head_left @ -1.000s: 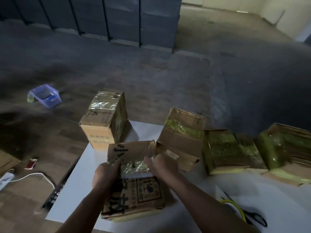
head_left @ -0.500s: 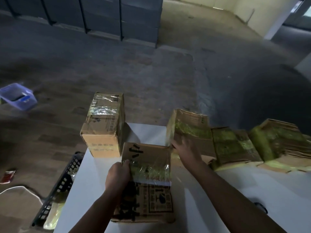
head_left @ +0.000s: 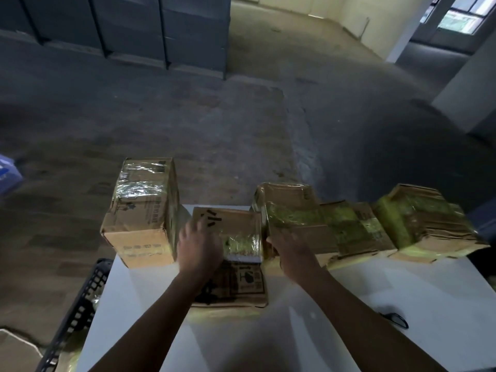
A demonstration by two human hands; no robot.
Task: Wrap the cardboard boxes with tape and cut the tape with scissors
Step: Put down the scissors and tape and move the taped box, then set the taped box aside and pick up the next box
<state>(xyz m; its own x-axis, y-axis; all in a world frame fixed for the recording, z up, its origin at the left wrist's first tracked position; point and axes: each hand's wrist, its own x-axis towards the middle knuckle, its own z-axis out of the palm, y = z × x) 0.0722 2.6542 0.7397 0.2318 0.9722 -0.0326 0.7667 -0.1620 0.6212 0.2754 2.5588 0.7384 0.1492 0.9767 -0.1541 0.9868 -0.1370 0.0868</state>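
Flat brown cardboard box with black lettering (head_left: 236, 218) lies centre frame on the white worktop (head_left: 349, 304), partly taped. My left hand (head_left: 200, 245) presses flat on it; my right hand (head_left: 288, 251) meets its right edge, grip unclear. I judge I'm positioning it; the next move calls for the black-handled scissors (head_left: 397, 319), lower right. Black lattice crate (head_left: 80, 304), lower left, holds something yellowish.

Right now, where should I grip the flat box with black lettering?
Probably grip the flat box by its near corners, coming from the near side: it lies flat, far end hemmed between the upright taped box and the right-hand box, near end free.
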